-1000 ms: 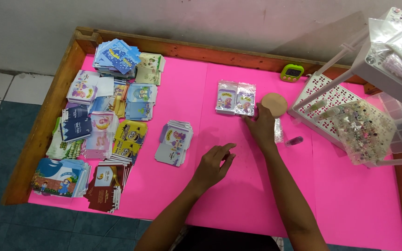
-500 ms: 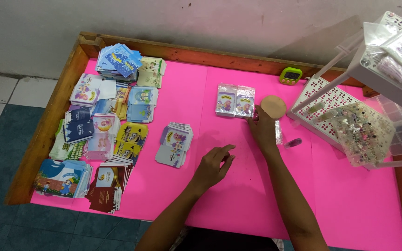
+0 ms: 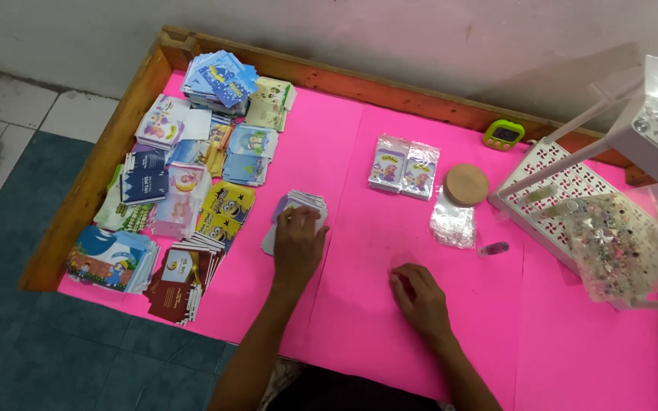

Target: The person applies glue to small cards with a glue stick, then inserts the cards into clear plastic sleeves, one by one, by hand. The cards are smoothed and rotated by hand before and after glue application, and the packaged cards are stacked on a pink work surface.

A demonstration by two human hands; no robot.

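Observation:
My left hand [image 3: 297, 245] lies on top of a small stack of printed packets [image 3: 298, 205] in the middle of the pink table [image 3: 359, 144], fingers spread over it. My right hand [image 3: 419, 298] rests flat on the pink surface nearer to me, fingers loosely curled, holding nothing. Beyond it lie a clear plastic bag [image 3: 452, 222], a round cork lid [image 3: 466, 184] and two small clear packets [image 3: 404, 166]. A small capsule-like item [image 3: 493, 249] lies to the right.
Several piles of colourful printed envelopes [image 3: 184, 175] cover the table's left part. A white perforated rack [image 3: 565, 190] with a bag of small bits [image 3: 618, 243] stands at the right. A green timer [image 3: 503, 135] sits by the wooden rim [image 3: 344, 76].
My left hand moved left onto the packet stack. My right hand drew back from beside the cork lid to the table near me.

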